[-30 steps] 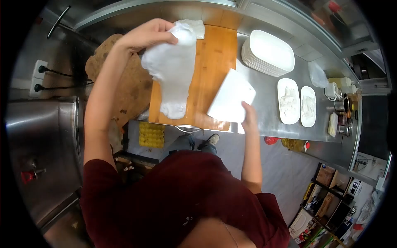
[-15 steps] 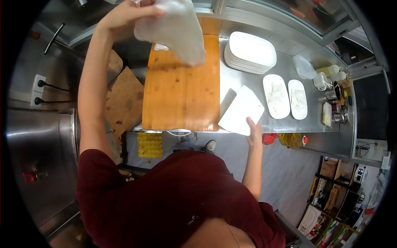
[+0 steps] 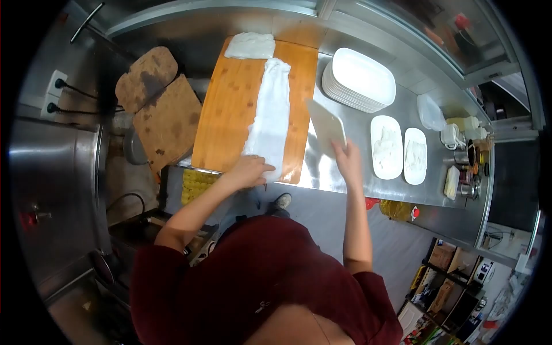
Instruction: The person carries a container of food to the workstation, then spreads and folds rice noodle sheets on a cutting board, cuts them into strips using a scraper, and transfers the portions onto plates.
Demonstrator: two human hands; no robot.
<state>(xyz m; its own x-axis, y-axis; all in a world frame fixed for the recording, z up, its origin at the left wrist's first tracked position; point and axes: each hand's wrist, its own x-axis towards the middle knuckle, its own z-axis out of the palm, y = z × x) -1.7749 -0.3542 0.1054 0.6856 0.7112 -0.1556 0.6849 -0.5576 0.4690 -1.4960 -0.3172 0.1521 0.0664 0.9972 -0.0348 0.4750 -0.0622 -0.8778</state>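
A long white rice noodle sheet (image 3: 270,115) lies as a strip down the wooden board (image 3: 221,121), its near end at the board's front edge. My left hand (image 3: 250,171) is at that end, fingers closed on the sheet's lower left edge. Another folded white piece (image 3: 250,46) rests at the board's far edge. In my right hand (image 3: 348,164) is a flat white scraper (image 3: 328,127), tilted over the steel counter just right of the board.
A stack of white oval plates (image 3: 362,75) stands at the back of the counter (image 3: 353,187). Two white plates (image 3: 386,169) to the right hold white food. Stained brown boards (image 3: 169,123) lie left. Sauce containers and small pots (image 3: 463,156) line the right end.
The sheet, hanging from my raised left hand before, now lies along the board. My left hand has come down to the near edge. My right hand has turned the scraper more upright.
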